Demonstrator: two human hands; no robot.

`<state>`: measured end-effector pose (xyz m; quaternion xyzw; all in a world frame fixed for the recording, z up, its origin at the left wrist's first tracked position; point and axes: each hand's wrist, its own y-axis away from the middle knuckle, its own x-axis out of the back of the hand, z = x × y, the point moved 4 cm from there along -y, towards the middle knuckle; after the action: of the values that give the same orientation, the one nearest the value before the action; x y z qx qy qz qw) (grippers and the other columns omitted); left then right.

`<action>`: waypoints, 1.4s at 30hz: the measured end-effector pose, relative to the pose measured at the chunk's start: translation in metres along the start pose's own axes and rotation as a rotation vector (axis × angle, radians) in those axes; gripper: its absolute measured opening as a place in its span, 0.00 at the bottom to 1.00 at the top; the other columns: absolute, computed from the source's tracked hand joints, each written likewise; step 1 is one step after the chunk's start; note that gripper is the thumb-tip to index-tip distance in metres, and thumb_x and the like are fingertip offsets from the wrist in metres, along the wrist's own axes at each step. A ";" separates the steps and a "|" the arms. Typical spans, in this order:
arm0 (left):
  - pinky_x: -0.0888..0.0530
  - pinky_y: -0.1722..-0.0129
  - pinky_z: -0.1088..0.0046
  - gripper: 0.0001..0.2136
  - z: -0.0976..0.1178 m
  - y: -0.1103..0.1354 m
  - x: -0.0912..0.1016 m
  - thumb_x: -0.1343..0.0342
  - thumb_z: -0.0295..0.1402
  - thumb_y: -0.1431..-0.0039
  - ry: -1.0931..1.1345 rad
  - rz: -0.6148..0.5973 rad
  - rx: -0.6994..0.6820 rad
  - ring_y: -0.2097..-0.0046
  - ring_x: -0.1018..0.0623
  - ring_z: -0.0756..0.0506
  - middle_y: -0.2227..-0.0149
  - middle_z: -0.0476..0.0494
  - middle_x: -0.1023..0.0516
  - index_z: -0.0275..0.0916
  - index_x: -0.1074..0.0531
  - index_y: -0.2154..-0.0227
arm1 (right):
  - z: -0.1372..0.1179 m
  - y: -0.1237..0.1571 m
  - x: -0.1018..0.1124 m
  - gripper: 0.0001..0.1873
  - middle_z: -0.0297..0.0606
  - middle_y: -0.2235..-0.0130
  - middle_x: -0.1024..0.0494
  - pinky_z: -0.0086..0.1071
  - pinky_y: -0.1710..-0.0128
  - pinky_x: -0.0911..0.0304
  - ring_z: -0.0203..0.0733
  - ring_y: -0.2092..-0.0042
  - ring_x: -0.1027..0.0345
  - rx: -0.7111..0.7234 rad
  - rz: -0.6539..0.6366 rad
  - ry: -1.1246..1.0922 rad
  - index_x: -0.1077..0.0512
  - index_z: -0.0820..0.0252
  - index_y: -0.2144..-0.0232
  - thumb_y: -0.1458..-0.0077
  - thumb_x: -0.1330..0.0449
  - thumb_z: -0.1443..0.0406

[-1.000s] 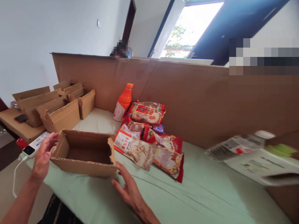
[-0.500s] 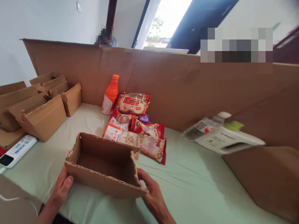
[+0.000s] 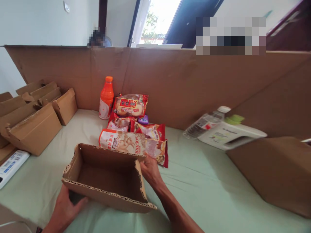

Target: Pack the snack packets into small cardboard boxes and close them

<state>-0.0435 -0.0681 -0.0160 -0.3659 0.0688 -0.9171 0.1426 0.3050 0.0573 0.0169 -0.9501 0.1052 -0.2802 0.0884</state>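
An open, shallow cardboard box (image 3: 109,195) with rough-cut edges stands in front of me, with nothing in it. My left hand (image 3: 63,207) grips its near left corner. The thumb is spread along the front, and the other fingers are partly hidden by the side. Beyond the far right corner, my right hand (image 3: 150,168) has its fingers curled at the right end of a beige and orange snack packet (image 3: 122,142); the fingertips are partly hidden. Behind that packet lie red snack bags (image 3: 153,132), a red biscuit bag (image 3: 131,106) and a small purple pack (image 3: 143,119).
An orange bottle (image 3: 106,98) stands near the tall cardboard wall (image 3: 170,84). Several cardboard boxes (image 3: 36,129) and a white device (image 3: 14,166) are at left. At right are a clear plastic bottle (image 3: 206,123), a white jug (image 3: 218,136) and a large cardboard box (image 3: 272,171).
My right hand has left the box's right side and moved forward to the snack packet. My left thumb has spread away from the fingers. The view has shifted slightly right.
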 end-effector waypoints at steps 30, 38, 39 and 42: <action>0.24 0.66 0.75 0.10 0.089 0.063 -0.012 0.46 0.24 0.39 0.100 -0.169 -0.590 0.68 0.21 0.48 0.69 0.49 0.22 0.43 0.27 0.58 | 0.104 0.140 0.145 0.19 0.45 0.64 0.16 0.32 0.71 0.40 0.45 0.67 0.24 -0.230 0.031 0.870 0.22 0.58 0.64 0.36 0.53 0.62; 0.20 0.51 0.62 0.19 0.161 0.072 -0.086 0.47 0.23 0.45 0.238 -0.573 -0.551 0.50 0.20 0.40 0.50 0.35 0.21 0.40 0.27 0.50 | 0.113 0.168 0.203 0.17 0.42 0.72 0.18 0.33 0.72 0.39 0.49 0.69 0.23 -0.261 -0.120 0.758 0.27 0.51 0.75 0.41 0.50 0.56; 0.22 0.47 0.57 0.22 0.166 0.073 -0.095 0.46 0.24 0.46 0.188 -0.584 -0.551 0.45 0.22 0.37 0.45 0.32 0.25 0.39 0.29 0.47 | 0.113 0.172 0.207 0.17 0.42 0.72 0.18 0.33 0.72 0.38 0.49 0.70 0.23 -0.260 -0.129 0.731 0.27 0.51 0.75 0.42 0.50 0.55; 0.28 0.40 0.47 0.27 0.188 0.075 -0.118 0.44 0.25 0.45 0.042 -0.603 -0.669 0.35 0.32 0.32 0.34 0.27 0.36 0.37 0.33 0.41 | 0.111 0.178 0.210 0.18 0.41 0.73 0.19 0.33 0.72 0.37 0.47 0.71 0.24 -0.232 -0.100 0.666 0.29 0.51 0.77 0.41 0.51 0.53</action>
<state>0.1836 -0.1066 0.0254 -0.3770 0.2546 -0.8521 -0.2587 0.5115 -0.1538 -0.0075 -0.8143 0.1127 -0.5647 -0.0730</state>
